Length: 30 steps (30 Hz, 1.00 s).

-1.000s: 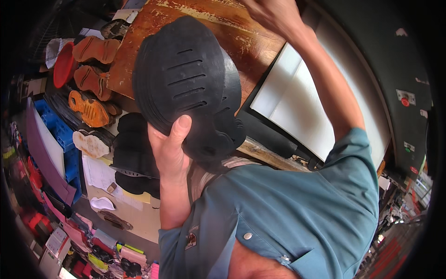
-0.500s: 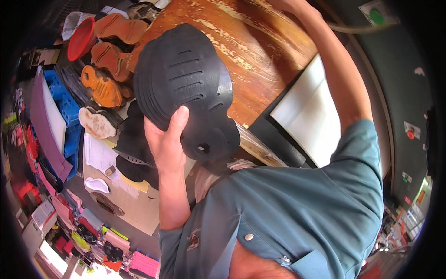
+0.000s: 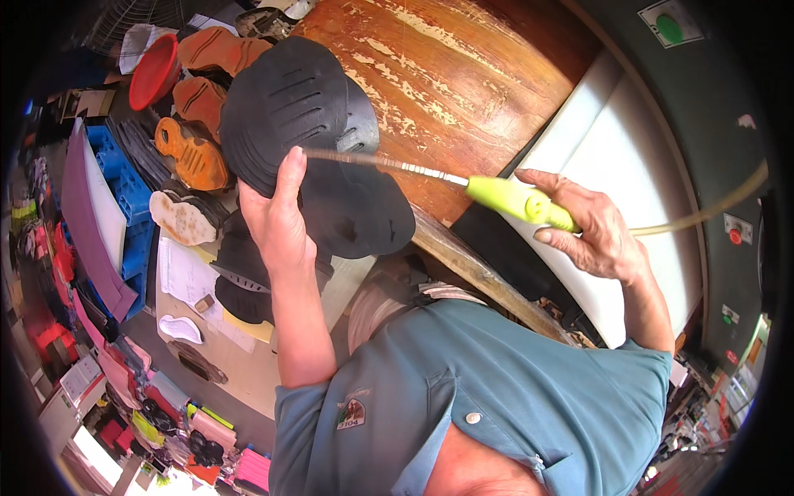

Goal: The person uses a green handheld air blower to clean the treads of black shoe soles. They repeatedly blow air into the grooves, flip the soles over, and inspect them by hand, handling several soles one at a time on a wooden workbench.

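My left hand (image 3: pixel 279 219) grips a stack of black sole-shaped sheets (image 3: pixel 277 103) with slots cut in them, the thumb lying on top near the narrow middle. The layers fan out along the left edge. My right hand (image 3: pixel 597 227) is wrapped round a yellow-green air blow gun (image 3: pixel 506 198), held out to the right of the stack. Its thin nozzle points left toward the sheets and looks smeared by motion. A pale hose (image 3: pixel 711 208) runs from the gun's rear off to the right. The undersides of the sheets and my left fingertips are hidden.
Beyond the stack lies a worn wooden board (image 3: pixel 463 91), with a white slab (image 3: pixel 595 140) to its right. At left stand orange cutting dies (image 3: pixel 194 157), a red bowl (image 3: pixel 155 73), blue crates (image 3: pixel 124 194) and more black pieces (image 3: pixel 244 298). A dark machine panel (image 3: pixel 703 124) rises on the right.
My right hand has come down from the top edge and now shows holding the blow gun with its hose. The stack in my left hand has shifted slightly left and tilted.
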{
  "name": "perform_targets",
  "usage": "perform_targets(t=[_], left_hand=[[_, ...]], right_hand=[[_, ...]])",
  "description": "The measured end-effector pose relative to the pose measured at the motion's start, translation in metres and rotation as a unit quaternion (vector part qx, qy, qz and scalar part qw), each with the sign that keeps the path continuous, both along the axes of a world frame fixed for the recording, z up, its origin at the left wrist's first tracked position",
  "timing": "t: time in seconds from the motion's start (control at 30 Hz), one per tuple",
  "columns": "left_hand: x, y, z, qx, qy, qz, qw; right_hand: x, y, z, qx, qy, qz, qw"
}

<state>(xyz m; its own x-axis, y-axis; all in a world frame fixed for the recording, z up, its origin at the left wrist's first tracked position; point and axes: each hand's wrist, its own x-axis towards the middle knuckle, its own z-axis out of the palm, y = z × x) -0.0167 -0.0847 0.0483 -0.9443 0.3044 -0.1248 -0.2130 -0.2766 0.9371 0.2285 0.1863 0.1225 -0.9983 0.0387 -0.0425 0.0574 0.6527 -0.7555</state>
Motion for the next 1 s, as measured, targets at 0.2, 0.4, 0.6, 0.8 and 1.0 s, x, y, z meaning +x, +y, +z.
perform_targets(t=[0.2,0.4,0.6,0.8,1.0], left_hand=[[0.004,0.003,0.005,0.024,0.028,-0.008,0.999],[0.008,0.004,0.005,0.032,0.055,-0.019,0.998],[0.008,0.0,0.001,0.034,0.032,0.015,0.999],[0.005,-0.003,0.004,0.044,0.04,-0.008,0.998],[-0.013,-0.013,0.001,0.152,-0.104,-0.03,0.982]], right_hand=[[0.024,-0.017,-0.006,-0.036,-0.103,-0.073,0.991],[0.037,-0.021,-0.003,0.024,-0.063,-0.068,0.995],[0.047,-0.028,0.004,0.122,0.029,-0.083,0.989],[0.054,-0.031,0.01,0.164,-0.062,-0.073,0.982],[0.065,-0.017,0.01,0.173,-0.048,-0.143,0.973]])
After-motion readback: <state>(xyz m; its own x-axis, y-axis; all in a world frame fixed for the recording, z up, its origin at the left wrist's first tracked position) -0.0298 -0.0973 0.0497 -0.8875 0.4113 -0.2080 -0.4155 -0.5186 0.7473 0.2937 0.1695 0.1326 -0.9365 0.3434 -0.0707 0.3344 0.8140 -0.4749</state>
